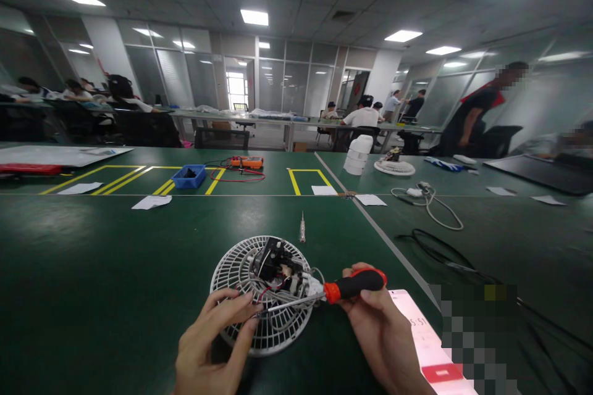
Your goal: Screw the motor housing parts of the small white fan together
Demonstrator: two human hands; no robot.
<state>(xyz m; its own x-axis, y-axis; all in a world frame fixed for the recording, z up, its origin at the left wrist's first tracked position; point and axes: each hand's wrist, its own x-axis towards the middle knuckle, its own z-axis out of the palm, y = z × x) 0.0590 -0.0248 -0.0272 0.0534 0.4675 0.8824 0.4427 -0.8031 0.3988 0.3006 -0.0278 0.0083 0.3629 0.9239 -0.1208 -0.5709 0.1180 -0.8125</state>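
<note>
A white fan grille (217, 268) lies on the green table before me, with a black fan motor assembly (271, 259) and loose wires on it. My right hand (377, 327) grips a red-and-black screwdriver (356, 284), its shaft pointing left across the grille. At the shaft's tip my left hand (217, 336) has thumb and fingers pinched together over the grille; whatever is between them is too small to make out. Beyond the grille lies a small clear-handled screwdriver (302, 231).
A lit phone (424, 333) lies beside my right hand. Farther back are a blue bin (189, 176), an orange multimeter (248, 163), a white plastic housing (358, 155) and another fan grille (395, 167). Cables (435, 210) lie at right. People sit and stand beyond the table.
</note>
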